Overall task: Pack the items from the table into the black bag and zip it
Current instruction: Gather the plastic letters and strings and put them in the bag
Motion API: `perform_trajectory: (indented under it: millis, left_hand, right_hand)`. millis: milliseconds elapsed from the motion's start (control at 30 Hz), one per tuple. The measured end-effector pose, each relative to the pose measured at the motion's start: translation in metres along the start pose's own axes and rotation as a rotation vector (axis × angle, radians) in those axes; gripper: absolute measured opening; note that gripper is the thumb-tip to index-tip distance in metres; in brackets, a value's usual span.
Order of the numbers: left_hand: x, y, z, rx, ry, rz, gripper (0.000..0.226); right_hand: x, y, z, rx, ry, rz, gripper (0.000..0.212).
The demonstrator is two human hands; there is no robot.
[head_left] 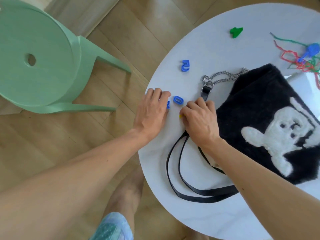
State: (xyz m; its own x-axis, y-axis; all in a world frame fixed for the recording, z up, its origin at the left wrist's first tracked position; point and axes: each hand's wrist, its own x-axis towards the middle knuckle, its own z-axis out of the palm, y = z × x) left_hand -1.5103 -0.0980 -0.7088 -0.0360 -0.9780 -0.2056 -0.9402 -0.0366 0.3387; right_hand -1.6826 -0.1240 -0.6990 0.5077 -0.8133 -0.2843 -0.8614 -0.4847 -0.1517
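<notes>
A black fluffy bag (256,108) with a white animal figure lies on the round white table (204,45). Its chain (223,77) and black straps (180,172) trail to the left. My right hand (199,122) is closed at the bag's left edge, and a small yellow thing (180,116) shows at its fingertips. My left hand (152,111) lies flat on the table's left edge, fingers over a small blue piece (168,104). A blue "0" piece (178,100) sits between the hands. Farther back lie a blue "5" piece (185,65) and a green piece (235,32).
A tangle of red and green string with a blue plastic piece (310,52) lies at the table's right back. A green plastic stool (34,56) stands on the wooden floor to the left. My legs are below the table edge.
</notes>
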Motion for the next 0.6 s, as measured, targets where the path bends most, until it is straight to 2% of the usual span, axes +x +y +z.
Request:
perform_trajectory:
  millis: [100,200,467,533,600]
  left_hand:
    - [0.007,-0.008,-0.001,-0.006,-0.069,0.036,0.032]
    - [0.011,-0.009,0.001,-0.118,-0.126,0.030,0.026]
    - [0.015,-0.012,0.001,-0.235,-0.111,0.045,0.020]
    - [0.020,-0.012,-0.002,-0.336,-0.108,-0.005,0.021]
    - [0.026,-0.010,-0.006,-0.505,-0.091,-0.157,0.022]
  right_hand:
    - [0.009,0.001,-0.005,0.088,0.085,0.035,0.011]
    - [0.023,-0.005,-0.010,0.208,0.144,0.029,0.007]
    - [0.038,-0.011,-0.004,0.245,-0.032,-0.006,0.004]
    - [0.039,-0.011,-0.004,0.317,-0.047,0.020,0.003]
    - [0.040,-0.008,-0.005,0.417,-0.037,0.057,0.005]
